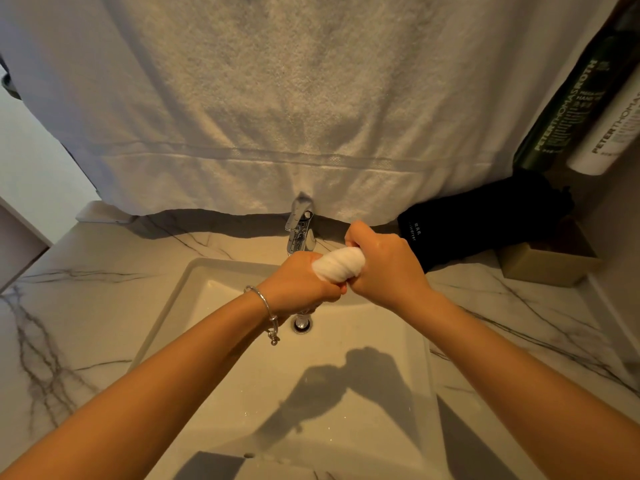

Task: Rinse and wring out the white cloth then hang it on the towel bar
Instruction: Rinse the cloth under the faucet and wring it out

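The white cloth (341, 263) is twisted into a tight roll above the sink basin (214, 299). My left hand (298, 284), with a silver bracelet on its wrist, grips the roll's lower left end. My right hand (384, 265) grips its upper right end. Both fists are closed hard, and only the middle of the cloth shows between them. Water drips under my left hand toward the drain (303, 323). The chrome faucet (299, 226) stands just behind my hands. No towel bar is in view.
A large white towel (277, 98) hangs across the wall behind the faucet. At the right stand a dark green bottle (568, 109), a white bottle (613, 133), a black pouch (485, 223) and a small brown box (547, 265) on the marble counter (86, 289).
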The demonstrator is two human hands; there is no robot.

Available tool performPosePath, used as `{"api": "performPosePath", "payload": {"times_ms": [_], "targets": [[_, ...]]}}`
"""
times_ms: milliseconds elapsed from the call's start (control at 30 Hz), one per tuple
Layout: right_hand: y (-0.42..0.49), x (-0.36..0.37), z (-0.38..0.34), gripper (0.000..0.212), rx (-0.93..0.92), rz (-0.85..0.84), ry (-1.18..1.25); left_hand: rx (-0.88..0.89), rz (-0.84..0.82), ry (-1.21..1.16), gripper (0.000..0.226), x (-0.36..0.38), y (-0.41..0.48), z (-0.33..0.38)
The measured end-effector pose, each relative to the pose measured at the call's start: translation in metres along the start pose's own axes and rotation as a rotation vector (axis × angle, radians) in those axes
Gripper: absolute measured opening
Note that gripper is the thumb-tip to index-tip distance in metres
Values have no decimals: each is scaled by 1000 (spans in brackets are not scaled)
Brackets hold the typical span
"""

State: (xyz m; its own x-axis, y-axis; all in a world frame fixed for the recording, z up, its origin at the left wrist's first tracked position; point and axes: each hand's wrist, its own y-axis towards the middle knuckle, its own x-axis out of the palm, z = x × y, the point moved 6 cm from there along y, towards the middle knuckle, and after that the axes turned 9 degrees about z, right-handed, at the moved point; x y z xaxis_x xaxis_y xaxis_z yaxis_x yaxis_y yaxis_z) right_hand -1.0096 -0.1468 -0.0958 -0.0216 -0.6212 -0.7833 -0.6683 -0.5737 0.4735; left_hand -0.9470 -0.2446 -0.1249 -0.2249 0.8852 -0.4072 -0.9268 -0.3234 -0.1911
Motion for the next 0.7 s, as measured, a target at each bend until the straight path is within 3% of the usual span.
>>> {"api": "performPosePath", "payload": {"times_ms": [100, 167, 300, 400, 500, 700], "targets": [[-5, 13, 4, 33, 39, -140, -30, 217, 12, 357, 7, -6, 9, 7], [-5, 17, 4, 35, 51, -228, -34, 308, -17, 581, 17, -9, 13, 7], [-4, 18, -2, 24, 28, -311, -77, 372, -35, 723, 26, -12, 11, 11], [-4, 9, -8, 24, 6, -261, -57, 356, 5, 532, 23, -13, 5, 13], [-9, 6, -15, 23, 21, -207, 23, 163, 41, 174, 11, -12, -2, 0], [-13, 7, -22, 23, 11, -196, 48, 142, 58, 50, 9, -11, -9, -6]]}}
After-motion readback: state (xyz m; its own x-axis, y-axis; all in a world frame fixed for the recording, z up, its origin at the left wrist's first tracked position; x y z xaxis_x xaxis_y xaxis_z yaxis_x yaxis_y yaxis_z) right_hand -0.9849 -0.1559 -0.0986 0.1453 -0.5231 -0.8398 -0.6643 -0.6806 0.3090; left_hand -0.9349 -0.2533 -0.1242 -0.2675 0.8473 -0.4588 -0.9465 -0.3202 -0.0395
